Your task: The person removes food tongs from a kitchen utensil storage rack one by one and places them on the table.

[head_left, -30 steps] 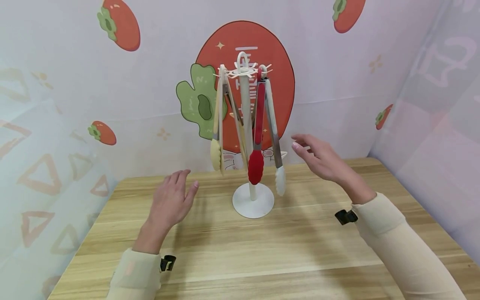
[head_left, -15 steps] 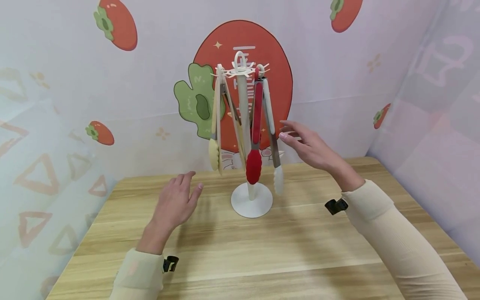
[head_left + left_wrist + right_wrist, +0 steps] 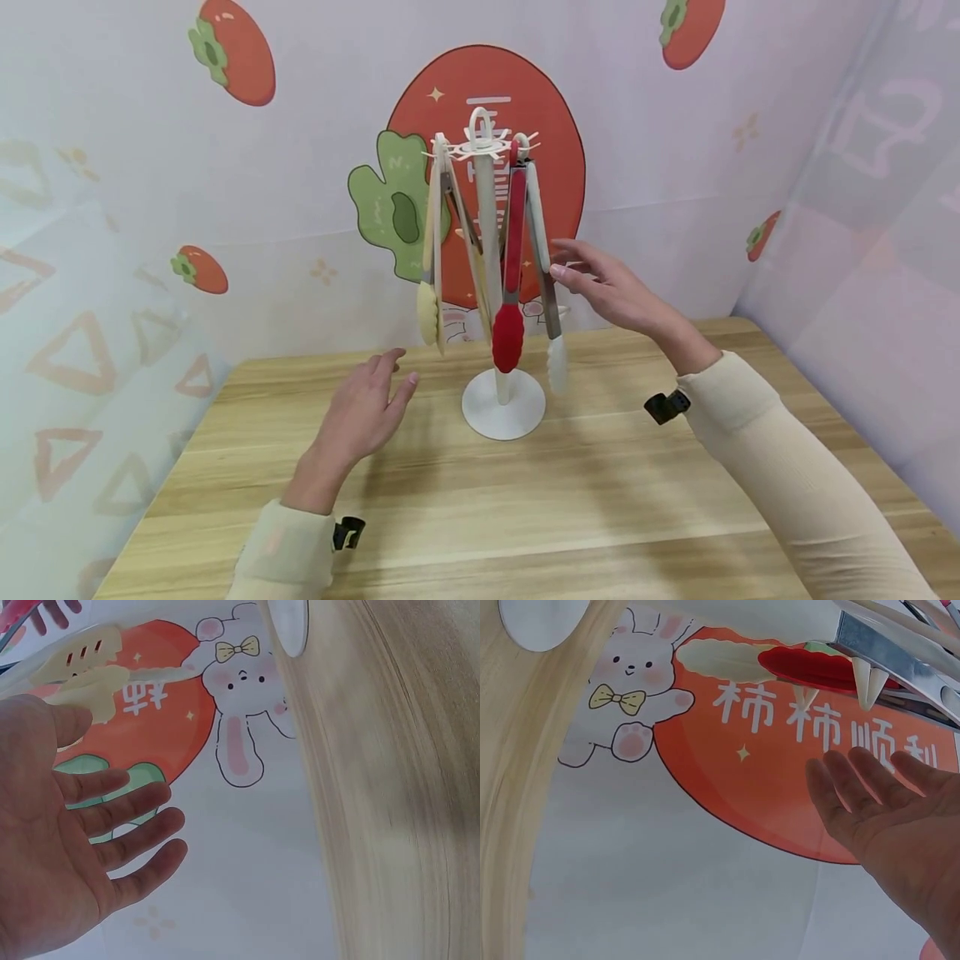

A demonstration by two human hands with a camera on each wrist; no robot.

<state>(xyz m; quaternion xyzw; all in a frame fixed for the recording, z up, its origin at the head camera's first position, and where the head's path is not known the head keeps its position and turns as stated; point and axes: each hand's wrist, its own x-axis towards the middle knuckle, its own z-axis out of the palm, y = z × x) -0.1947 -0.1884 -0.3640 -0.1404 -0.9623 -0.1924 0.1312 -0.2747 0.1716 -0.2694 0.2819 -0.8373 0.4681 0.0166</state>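
Observation:
A white rotating-style rack [image 3: 488,200] on a round base [image 3: 504,408] bears several hanging tongs. At its right hang white-tipped tongs [image 3: 551,308], beside red tongs [image 3: 508,333]. Cream tongs [image 3: 428,312] hang at the left. My right hand [image 3: 611,287] is raised at the white-tipped tongs, thumb tip close to their handle; I cannot tell if it touches. In the right wrist view its fingers [image 3: 847,795] are loosely extended below the red tongs' head [image 3: 810,669]. My left hand [image 3: 363,412] hovers left of the rack, fingers apart, holding nothing; cream tongs' heads [image 3: 94,682] lie beyond its thumb.
The rack stands on a wood-grain table [image 3: 465,508], towards the back. Behind it hangs a pale printed cloth [image 3: 300,192] with a large persimmon drawing [image 3: 555,108]. Pale patterned cloth walls rise at the left and right.
My right hand has moved left, up to the white-tipped tongs. My left hand has drifted right towards the rack. The tongs hang as before.

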